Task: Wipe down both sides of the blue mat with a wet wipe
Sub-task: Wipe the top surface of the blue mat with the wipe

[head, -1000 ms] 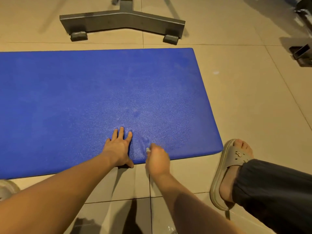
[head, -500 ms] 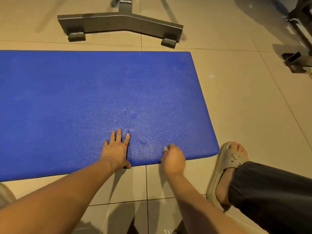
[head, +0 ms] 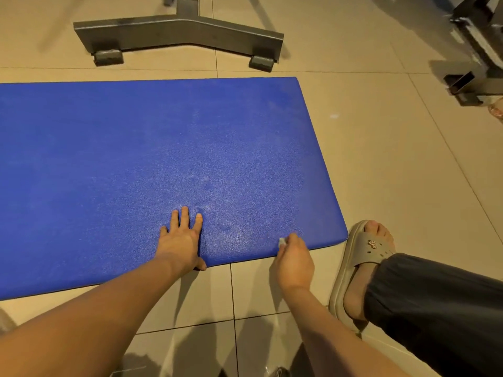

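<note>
The blue mat [head: 152, 159] lies flat on the tiled floor and runs off the left edge of the view. My left hand [head: 181, 239] presses flat on its near edge, fingers spread. My right hand [head: 295, 258] is closed around a small white wet wipe [head: 282, 242], which peeks out at the fingertips and touches the mat's near edge close to the right corner. Most of the wipe is hidden inside the hand.
A grey metal equipment base [head: 177, 36] with two feet stands just beyond the mat's far edge. More metal framing [head: 473, 77] sits at the upper right. My right foot in a beige sandal [head: 362, 268] rests on the floor beside the mat's near right corner.
My right hand with the wipe has slid to the right along the mat's near edge toward the corner. My left hand has stayed pressed on the mat.
</note>
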{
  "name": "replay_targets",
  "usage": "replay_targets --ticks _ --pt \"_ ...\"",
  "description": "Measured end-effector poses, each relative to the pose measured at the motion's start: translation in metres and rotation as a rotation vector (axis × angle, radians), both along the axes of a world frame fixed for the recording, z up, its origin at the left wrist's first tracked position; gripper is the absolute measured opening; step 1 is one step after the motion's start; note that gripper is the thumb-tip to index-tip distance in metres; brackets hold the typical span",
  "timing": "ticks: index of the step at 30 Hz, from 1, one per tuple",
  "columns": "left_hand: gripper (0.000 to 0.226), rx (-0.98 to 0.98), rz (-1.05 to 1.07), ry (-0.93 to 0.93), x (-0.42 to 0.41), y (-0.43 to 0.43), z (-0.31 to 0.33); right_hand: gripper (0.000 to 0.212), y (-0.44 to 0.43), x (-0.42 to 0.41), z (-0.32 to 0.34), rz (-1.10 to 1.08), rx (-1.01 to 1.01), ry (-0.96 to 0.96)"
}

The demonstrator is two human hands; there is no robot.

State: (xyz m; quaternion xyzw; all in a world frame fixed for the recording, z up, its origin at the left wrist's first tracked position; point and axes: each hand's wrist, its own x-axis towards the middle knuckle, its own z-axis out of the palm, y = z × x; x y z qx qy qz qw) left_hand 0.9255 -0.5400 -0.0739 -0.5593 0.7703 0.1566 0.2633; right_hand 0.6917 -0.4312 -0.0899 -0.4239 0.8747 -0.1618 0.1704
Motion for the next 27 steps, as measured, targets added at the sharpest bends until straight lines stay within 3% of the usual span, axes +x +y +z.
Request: replay_targets --ticks 7,10,14,18,20,24,27 --pt "0.136 0.009 0.007 0.002 0.0 0.0 0.0 0.005 -0.003 0.104 -0.004 0.483 -0.017 -0.044" --pt "0.137 0.009 0.003 0.006 0.001 0.0 -0.001 0.007 0.002 0.062 -0.01 0.435 0.009 -0.021" --pt "0.137 -0.001 -0.001 -0.004 0.0 0.0 -0.001 0.007 0.017 -0.009 -0.008 0.082 0.01 -0.014" --pt "0.136 -0.006 0.002 -0.016 -0.001 0.0 -0.002 0.006 0.015 -0.007 -0.007 -0.047 -0.003 -0.057" --pt "0.136 0.0 0.006 -0.015 -0.002 0.0 -0.002 0.002 0.008 0.026 -0.008 0.028 -0.036 -0.085" --pt "0.136 0.003 0.02 0.002 0.0 0.001 -0.003 0.009 -0.001 0.086 -0.005 0.412 -0.027 -0.106" --pt "0.136 0.005 0.025 0.015 0.001 0.002 -0.003 0.009 0.001 0.06 -0.008 0.433 -0.018 -0.057"
